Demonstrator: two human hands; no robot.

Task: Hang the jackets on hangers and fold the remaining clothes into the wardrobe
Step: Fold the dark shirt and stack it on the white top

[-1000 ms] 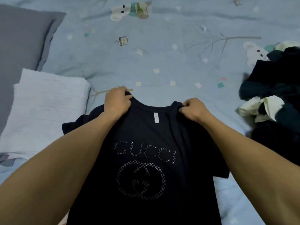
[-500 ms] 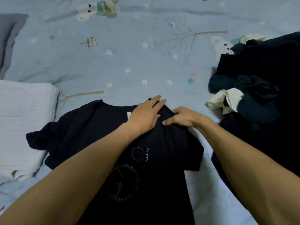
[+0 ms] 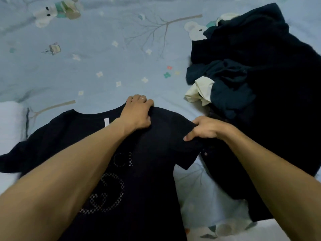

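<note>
A black T-shirt (image 3: pixel 152 171) with a dotted logo lies front up on the pale blue bed sheet (image 3: pixel 86 70). My left hand (image 3: pixel 137 113) reaches across the shirt and grips its right shoulder near the collar, fingers curled over the top edge. My right hand (image 3: pixel 206 128) pinches the right sleeve, which is folded in over the chest. The shirt's left sleeve lies spread out at the left. Both forearms cover much of the shirt's lower half.
A heap of dark clothes (image 3: pixel 257 84) with a cream garment (image 3: pixel 199 90) in it lies at the right, touching the shirt's right side. A folded white cloth (image 3: pixel 8 122) sits at the left edge. The sheet carries printed bears and trees.
The view has swung right. My left hand left the left shoulder, crossed to the right shoulder, lay flat, then curled onto it. My right hand has folded the right sleeve inward.
</note>
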